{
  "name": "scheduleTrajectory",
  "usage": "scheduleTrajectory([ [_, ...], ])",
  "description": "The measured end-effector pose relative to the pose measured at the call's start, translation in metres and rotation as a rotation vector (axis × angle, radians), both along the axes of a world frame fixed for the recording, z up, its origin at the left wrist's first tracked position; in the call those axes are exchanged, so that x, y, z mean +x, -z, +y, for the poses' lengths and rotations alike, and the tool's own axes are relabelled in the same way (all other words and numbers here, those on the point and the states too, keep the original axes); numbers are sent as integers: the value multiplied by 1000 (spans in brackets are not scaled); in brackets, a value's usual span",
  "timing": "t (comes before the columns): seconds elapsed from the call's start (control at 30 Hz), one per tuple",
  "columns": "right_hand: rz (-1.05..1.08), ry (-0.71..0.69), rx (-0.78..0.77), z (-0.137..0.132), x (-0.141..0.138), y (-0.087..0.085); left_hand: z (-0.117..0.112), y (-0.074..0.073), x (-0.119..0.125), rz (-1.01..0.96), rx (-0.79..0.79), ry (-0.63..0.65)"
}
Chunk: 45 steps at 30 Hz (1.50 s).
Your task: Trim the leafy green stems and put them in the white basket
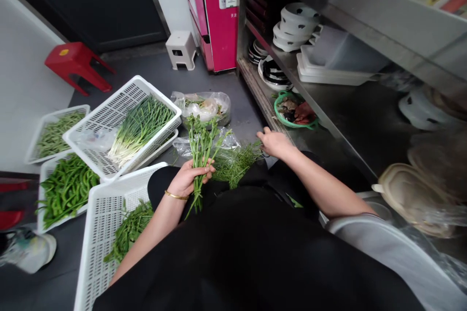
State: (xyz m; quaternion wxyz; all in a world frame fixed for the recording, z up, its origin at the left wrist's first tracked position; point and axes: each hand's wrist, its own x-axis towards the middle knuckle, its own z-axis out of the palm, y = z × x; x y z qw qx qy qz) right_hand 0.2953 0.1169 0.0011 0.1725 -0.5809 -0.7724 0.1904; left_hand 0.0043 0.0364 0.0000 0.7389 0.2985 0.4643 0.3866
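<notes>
My left hand (190, 175) is closed round the stems of a bunch of leafy greens (201, 143), held upright over my lap with the leaves at the top. My right hand (275, 143) is above my right knee with its fingers curled in; whatever they hold, if anything, is too small to make out. Between my hands a heap of thin green stems and trimmings (237, 163) lies on clear plastic, close to my right fingertips. More loose leafy greens (133, 226) lie in the white basket (97, 223) at my left, partly hidden by my forearm.
White baskets of scallions (142, 124), green peppers (69, 184) and green beans (58, 133) stand at left. A clear bag of greens (206, 107) sits ahead. Steel shelving (335, 112) with dishes and a green basket (292, 124) lines the right. Stools and someone's shoe (32, 251) are at left.
</notes>
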Motion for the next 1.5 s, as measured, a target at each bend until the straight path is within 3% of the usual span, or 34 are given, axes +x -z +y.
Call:
scheduleTrajectory([
  [0.07,-30,-186,271,-14,-25,-15,3,-1,4,1,10,17],
  [0.13,-41,-470,521,-20,-51,-28,4,-4,9,-1,13,37],
  [0.2,-71,-685,632,-18,-69,-34,4,-7,12,4,14,43],
  [0.27,-121,-764,635,-12,-77,-32,2,-9,12,14,4,41],
  [0.43,-82,-662,458,-1,-59,-22,-8,-5,-4,54,-48,121],
  [0.57,266,-598,226,0,-39,-18,-10,-1,-12,64,36,81],
  [0.7,661,-147,197,-8,-35,-21,-7,-2,-9,80,38,25],
  [0.77,562,-176,210,-18,-44,-26,-6,-4,-4,95,27,28],
  [0.93,-177,-765,212,-37,-82,-36,-5,-4,9,86,36,85],
  [1.07,-282,-916,173,-37,-89,-34,-7,1,10,30,37,99],
  [1.17,-111,-874,89,-39,-86,-24,-9,2,8,16,33,91],
  [1.23,185,-787,-4,-39,-82,-15,-9,2,9,0,44,101],
  [1.37,854,-199,-107,-30,-65,-5,-6,3,16,4,74,82],
  [1.43,875,-51,-54,-24,-53,-8,-3,4,19,37,47,67],
  [1.5,649,-124,72,-24,-45,-14,-1,4,21,46,2,74],
])
